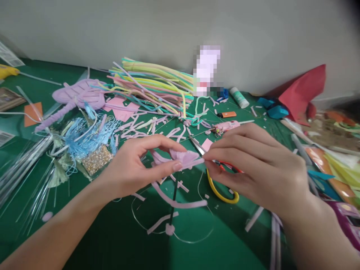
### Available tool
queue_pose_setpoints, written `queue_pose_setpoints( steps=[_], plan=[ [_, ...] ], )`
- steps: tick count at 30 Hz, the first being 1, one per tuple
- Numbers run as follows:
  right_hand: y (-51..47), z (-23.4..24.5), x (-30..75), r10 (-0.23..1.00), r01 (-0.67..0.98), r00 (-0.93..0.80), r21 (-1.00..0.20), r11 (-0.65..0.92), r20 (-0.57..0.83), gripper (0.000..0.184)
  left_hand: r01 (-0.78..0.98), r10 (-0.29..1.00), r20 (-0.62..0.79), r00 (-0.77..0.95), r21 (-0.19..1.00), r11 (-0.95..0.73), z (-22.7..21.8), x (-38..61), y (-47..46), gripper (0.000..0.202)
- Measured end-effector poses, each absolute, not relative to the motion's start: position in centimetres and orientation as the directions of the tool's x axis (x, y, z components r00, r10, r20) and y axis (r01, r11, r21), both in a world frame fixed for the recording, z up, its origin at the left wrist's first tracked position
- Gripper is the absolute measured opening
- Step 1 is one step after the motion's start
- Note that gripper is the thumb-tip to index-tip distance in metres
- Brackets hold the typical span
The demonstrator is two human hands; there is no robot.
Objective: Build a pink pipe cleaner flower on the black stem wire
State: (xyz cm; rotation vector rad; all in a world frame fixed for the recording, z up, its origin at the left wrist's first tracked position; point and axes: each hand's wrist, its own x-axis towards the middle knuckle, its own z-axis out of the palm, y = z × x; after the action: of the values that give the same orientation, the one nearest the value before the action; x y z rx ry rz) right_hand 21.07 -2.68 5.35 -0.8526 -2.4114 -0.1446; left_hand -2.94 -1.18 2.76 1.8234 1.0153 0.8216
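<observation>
Between the thumb and fingers of my left hand (143, 161) is a bunched lilac pipe-cleaner shape (185, 158). My right hand (253, 168) pinches the tip of a strand that sticks out of its right side. A longer lilac strand (180, 204) curves below the shape. Beneath it, a thin dark stick (174, 195) runs down to a small lilac knob (170, 229) with fine wire looping at both sides. Partly hidden behind my right hand lie scissors (222, 193) with yellow and red handles.
Behind my hands lies a bundle of colored pipe cleaners (157, 82), with lilac offcuts (135, 129) scattered in front. To the left are a lilac wing-like piece (75, 95), blue tassels (90, 138) and clear strips (25, 172). An orange lighter (227, 114) and red sheet (303, 93) lie rightward.
</observation>
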Motion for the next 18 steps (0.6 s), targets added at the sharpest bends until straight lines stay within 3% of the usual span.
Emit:
queue_pose_setpoints(
  steps=[6, 9, 14, 18],
  plan=[
    [-2.9, 6.6, 20.8, 0.519, 0.617, -0.601, -0.059, 0.784, 0.608, 0.022, 0.207, 0.886, 0.138, 0.442, 0.946, -0.250, 2.9, -2.7, -1.4, 0.016],
    [-2.7, 6.6, 20.6, 0.520, 0.592, -0.574, -0.118, 0.797, 0.633, 0.022, 0.156, 0.893, 0.146, 0.426, 0.960, -0.232, 3.2, -2.5, -1.5, 0.015],
    [-2.9, 5.2, 20.2, 0.690, 0.545, -0.449, -0.438, 0.715, 0.567, 0.019, 0.112, 0.901, 0.150, 0.408, 0.971, -0.213, 3.6, -2.5, -1.6, 0.014],
    [-3.2, 4.2, 19.9, 0.811, 0.462, -0.368, -0.668, 0.584, 0.455, 0.013, 0.214, 0.903, 0.147, 0.404, 0.944, -0.250, 3.6, -2.9, -1.7, 0.014]
  ],
)
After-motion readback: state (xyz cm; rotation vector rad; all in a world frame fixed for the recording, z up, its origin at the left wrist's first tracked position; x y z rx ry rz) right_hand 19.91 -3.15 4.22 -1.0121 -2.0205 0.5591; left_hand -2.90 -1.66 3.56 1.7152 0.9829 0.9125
